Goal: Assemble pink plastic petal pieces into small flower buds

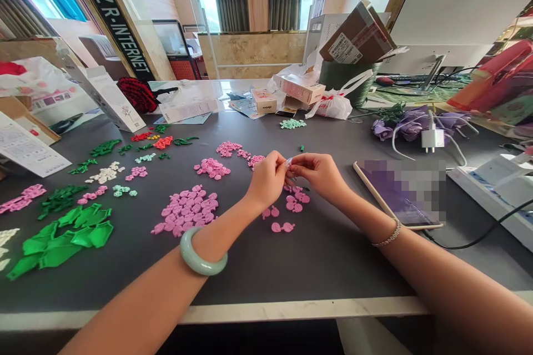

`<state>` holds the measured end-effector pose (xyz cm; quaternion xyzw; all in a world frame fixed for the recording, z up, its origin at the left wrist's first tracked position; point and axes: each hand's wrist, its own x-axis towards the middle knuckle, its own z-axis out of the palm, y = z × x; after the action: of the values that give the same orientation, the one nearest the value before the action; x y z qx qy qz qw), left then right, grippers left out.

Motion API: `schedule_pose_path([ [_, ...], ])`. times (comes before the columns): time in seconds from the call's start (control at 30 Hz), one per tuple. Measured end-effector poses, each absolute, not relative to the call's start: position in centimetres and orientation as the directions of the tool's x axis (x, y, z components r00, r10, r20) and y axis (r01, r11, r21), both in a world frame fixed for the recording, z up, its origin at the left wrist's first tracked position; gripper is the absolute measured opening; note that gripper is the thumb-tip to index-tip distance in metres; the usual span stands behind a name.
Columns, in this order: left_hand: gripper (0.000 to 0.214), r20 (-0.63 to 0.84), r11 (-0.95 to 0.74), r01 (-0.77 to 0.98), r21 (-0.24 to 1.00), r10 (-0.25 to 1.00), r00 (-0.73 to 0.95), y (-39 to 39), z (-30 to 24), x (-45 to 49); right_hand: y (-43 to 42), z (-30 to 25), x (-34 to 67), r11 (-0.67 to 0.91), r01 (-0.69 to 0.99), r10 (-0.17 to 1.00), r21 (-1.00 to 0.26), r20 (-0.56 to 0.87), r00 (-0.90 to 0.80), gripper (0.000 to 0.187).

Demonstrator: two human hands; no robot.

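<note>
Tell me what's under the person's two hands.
Pink petal-shaped pieces lie on the dark grey tabletop just below the right hand; the left hand is raised beside it. Anything directly beneath the palms is hidden by the hands.

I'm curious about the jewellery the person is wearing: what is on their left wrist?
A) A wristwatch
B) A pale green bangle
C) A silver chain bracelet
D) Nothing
B. A pale green bangle circles the wrist of the left hand, while the silver chain bracelet sits on the wrist of the right hand.
</note>
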<state>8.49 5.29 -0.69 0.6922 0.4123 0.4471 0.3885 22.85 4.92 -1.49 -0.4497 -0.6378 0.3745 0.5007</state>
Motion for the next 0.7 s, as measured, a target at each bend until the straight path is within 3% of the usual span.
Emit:
schedule_pose_path([
  [0.7,0.019,0.376,-0.458,0.298,0.838,0.879,0.293,5.0,-0.22,8.22,4.79,-1.38,23.03,0.351,0.265,0.936,-0.898,0.334,-0.111,0.023],
])
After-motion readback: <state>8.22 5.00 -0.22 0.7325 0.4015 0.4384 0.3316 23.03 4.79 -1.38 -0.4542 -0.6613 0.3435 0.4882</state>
